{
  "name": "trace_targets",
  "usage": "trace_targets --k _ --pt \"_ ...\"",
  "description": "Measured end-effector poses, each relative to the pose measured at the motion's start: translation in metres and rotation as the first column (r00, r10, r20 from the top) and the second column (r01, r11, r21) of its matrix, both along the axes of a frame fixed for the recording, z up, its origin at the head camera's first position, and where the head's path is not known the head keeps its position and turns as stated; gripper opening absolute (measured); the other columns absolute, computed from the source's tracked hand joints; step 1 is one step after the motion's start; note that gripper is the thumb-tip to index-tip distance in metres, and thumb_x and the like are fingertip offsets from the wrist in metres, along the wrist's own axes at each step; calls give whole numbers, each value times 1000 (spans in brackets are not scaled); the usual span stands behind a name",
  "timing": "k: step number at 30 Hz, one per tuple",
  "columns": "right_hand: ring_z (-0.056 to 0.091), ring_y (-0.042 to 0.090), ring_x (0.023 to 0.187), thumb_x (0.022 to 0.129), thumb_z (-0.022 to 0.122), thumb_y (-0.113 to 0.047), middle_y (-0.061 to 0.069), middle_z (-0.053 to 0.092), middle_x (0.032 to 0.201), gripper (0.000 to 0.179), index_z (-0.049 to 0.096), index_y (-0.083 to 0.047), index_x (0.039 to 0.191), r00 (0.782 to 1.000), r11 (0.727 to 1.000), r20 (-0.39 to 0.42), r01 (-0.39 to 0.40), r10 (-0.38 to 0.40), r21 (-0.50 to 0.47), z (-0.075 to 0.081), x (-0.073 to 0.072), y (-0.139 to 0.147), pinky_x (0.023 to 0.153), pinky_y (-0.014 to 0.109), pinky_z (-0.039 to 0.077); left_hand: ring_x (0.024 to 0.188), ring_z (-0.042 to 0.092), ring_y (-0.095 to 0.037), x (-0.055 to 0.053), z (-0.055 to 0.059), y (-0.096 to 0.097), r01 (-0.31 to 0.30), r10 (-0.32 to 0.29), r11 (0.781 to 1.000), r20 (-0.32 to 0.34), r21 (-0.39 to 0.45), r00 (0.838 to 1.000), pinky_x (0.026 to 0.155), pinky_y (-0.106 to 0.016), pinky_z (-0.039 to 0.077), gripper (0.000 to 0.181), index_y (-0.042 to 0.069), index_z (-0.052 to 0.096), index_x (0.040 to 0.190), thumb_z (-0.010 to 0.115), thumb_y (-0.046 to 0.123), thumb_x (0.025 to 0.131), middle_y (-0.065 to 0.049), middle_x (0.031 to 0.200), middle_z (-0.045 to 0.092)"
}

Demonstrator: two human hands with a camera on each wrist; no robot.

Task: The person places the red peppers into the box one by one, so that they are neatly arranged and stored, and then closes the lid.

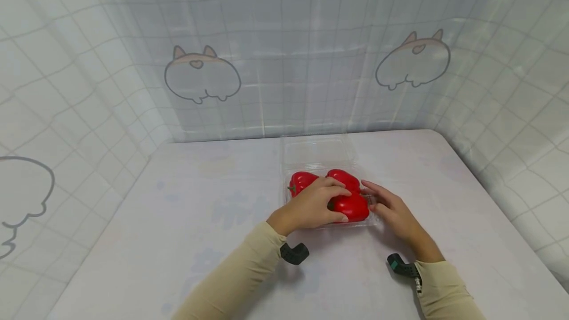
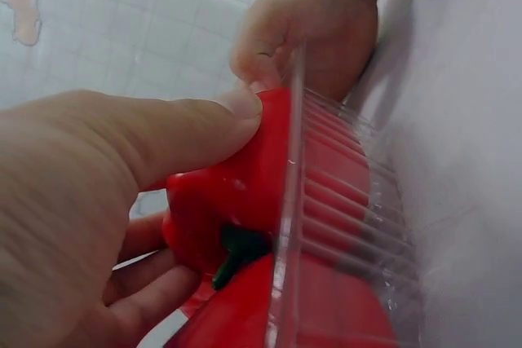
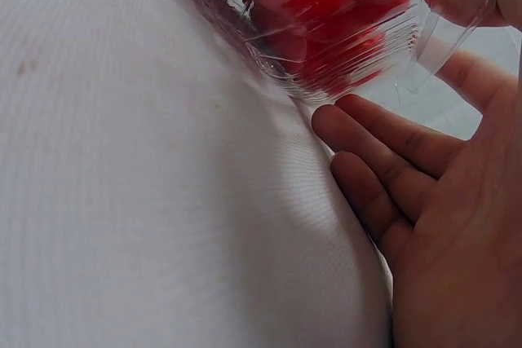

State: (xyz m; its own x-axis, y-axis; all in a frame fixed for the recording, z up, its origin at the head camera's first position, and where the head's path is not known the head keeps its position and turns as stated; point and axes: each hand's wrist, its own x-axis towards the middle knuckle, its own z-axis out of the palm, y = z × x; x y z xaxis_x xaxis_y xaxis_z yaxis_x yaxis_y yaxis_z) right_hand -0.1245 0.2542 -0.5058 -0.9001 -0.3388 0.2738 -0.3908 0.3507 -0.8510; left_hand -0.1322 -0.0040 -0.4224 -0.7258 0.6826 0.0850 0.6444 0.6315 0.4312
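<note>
A clear plastic clamshell box (image 1: 288, 205) sits on the table with its lid (image 1: 317, 151) folded back behind it. In it lie red bell peppers; one with a green stem (image 1: 292, 188) is at the left, another (image 1: 344, 178) at the back right. My left hand (image 1: 313, 204) reaches over the box and grips the front right bell pepper (image 2: 245, 181), thumb on its near side and fingers on the far side. My right hand (image 1: 397, 216) is at the box's right wall, its lower fingers (image 3: 383, 132) extended under the rim beside the ribbed side. My left hand hides part of the contents.
The white table (image 1: 213, 270) has faint bluish prints and ends at a back edge just behind the lid. White curtains with a grid pattern (image 1: 306, 63) stand behind and on both sides. Dark wrist-camera mounts (image 1: 294, 254) stick out from both sleeves.
</note>
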Motion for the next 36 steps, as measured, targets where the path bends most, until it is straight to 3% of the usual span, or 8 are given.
trace_targets --k 6,14,24,36 --pt "57 36 124 92 52 1 18 57 140 63 42 -12 153 1000 1000 -6 -18 18 -17 0 -1 0 95 21 46 123 46 -13 -2 0 -1 29 -29 999 -20 -13 999 87 -28 53 57 24 65 135 81 40 82 3 133 54" --pt "58 36 123 92 53 0 18 57 140 63 42 -14 153 1000 1000 2 -12 12 -12 1 -1 -1 93 21 47 122 49 -12 -6 8 -3 67 -66 997 11 -46 998 91 -27 52 51 21 65 136 76 37 89 2 134 57" --pt "57 35 123 92 52 1 18 58 138 62 43 -11 152 1000 1000 -5 -10 10 -3 4 -1 -1 93 21 48 122 48 -12 -3 4 -2 42 -42 998 2 -43 999 89 -26 53 52 23 65 134 80 33 85 3 132 55" --pt "57 36 123 92 53 1 17 58 138 62 43 -12 152 1000 1000 -4 1 -1 -3 3 2 -1 93 21 48 120 47 -11 -3 1 -3 19 -18 999 46 -27 999 85 -25 53 53 26 63 134 81 33 84 4 128 52"
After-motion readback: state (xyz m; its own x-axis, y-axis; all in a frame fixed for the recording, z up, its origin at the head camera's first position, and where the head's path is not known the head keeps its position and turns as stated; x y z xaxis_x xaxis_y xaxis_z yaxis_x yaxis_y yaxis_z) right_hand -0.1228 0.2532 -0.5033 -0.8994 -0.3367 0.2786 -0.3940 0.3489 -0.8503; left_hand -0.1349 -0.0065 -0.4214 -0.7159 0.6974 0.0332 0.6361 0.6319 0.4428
